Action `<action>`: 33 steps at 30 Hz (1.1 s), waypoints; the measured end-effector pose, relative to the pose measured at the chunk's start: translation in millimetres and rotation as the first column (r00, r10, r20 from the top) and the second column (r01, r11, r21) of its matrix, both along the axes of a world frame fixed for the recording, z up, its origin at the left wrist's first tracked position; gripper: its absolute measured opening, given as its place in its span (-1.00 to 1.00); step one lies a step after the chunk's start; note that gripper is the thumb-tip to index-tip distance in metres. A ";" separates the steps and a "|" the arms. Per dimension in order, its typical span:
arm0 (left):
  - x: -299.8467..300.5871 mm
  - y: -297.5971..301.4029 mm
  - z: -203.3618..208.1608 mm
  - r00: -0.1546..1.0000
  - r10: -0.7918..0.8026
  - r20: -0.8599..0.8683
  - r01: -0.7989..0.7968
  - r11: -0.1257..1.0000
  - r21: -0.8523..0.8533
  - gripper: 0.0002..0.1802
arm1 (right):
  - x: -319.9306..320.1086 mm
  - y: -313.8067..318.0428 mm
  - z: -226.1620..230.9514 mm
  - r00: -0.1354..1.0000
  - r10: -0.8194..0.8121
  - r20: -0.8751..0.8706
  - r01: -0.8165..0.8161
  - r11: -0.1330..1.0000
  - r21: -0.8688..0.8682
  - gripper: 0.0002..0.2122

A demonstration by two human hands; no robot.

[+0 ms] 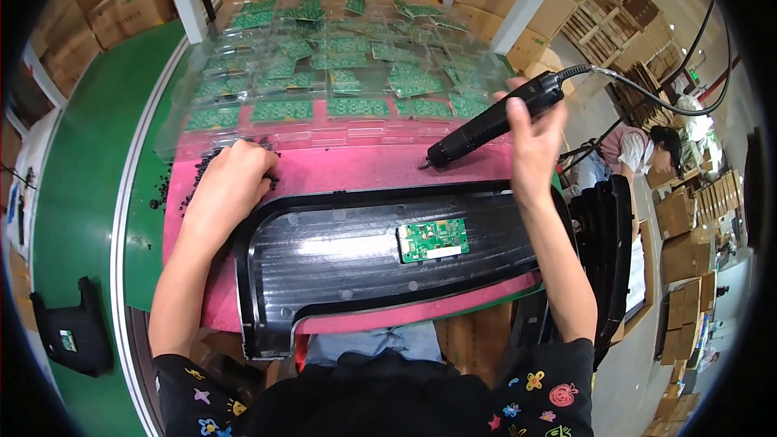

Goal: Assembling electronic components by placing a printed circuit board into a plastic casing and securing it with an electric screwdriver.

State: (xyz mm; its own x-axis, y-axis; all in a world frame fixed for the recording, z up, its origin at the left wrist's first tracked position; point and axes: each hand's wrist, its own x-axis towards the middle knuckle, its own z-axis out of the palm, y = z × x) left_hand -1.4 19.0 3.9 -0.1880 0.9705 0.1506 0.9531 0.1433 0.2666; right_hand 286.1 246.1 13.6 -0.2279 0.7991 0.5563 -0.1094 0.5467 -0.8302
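Observation:
My right hand (536, 142) is wrapped round a black electric screwdriver (494, 125), its bit angled down to the left above the pink mat. A cable runs from its back end. My left hand (235, 176) is curled over small black screws (198, 186) scattered at the mat's left side; its fingertips are partly hidden. Between my forearms lies a long black plastic panel (348, 247) with a raised rim. A green circuit board (435, 240) sits inside it, right of the middle.
Beyond the mat (364, 163) stand clear plastic trays (324, 109) holding several green circuit boards. At left, a green surface (81, 194) carries another black part (73, 328) with a small board. Black panels (603, 251) are stacked at right. A person (639, 150) works farther off, near cardboard boxes.

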 end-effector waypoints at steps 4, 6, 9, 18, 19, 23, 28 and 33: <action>-2.9 4.3 -5.3 1.000 0.001 -0.002 -0.001 1.000 0.010 -0.76 | -7.5 -14.3 -3.4 0.909 0.300 -0.290 -0.400 0.825 -0.400 -0.62; -0.5 3.0 -1.0 0.999 0.033 -0.022 -0.032 0.998 0.056 -0.75 | -13.6 -19.9 -0.6 0.866 0.326 -0.379 -0.457 0.823 -0.338 -0.61; 11.8 11.0 16.8 0.997 -0.054 0.050 0.042 0.975 0.217 -0.77 | -9.7 -41.1 12.5 0.723 0.316 -0.615 -0.591 0.744 -0.312 -0.62; 91.3 41.8 68.2 0.800 -0.490 0.347 0.400 0.866 0.299 -0.82 | -0.8 -91.3 42.8 0.620 0.216 -0.755 -0.664 0.657 -0.358 -0.61; 94.9 41.6 67.0 0.795 -0.497 0.348 0.409 0.863 0.299 -0.82 | 5.6 -92.4 44.3 0.613 0.236 -0.754 -0.665 0.670 -0.331 -0.61; 104.2 38.5 57.6 0.649 -0.560 0.515 0.443 0.828 0.343 -0.86 | 19.0 -102.4 51.0 0.578 0.141 -0.803 -0.624 0.711 -0.324 -0.54; 109.3 32.1 58.5 0.473 -0.558 0.682 0.462 0.816 0.348 -0.91 | 32.1 -117.0 55.2 0.523 0.271 -0.808 -0.646 0.745 -0.168 -0.51; 111.9 29.0 54.9 0.473 -0.495 0.729 0.396 0.859 0.326 -0.92 | 38.1 -123.4 54.6 0.518 0.367 -0.772 -0.624 0.780 -0.048 -0.50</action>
State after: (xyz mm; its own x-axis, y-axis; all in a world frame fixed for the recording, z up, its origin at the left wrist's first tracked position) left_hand 110.6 48.0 58.8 0.1765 0.9466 0.2700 0.2975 -0.3127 0.9020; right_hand 324.2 122.6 68.1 -0.2915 0.8214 0.4903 -0.8833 -0.0344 -0.4676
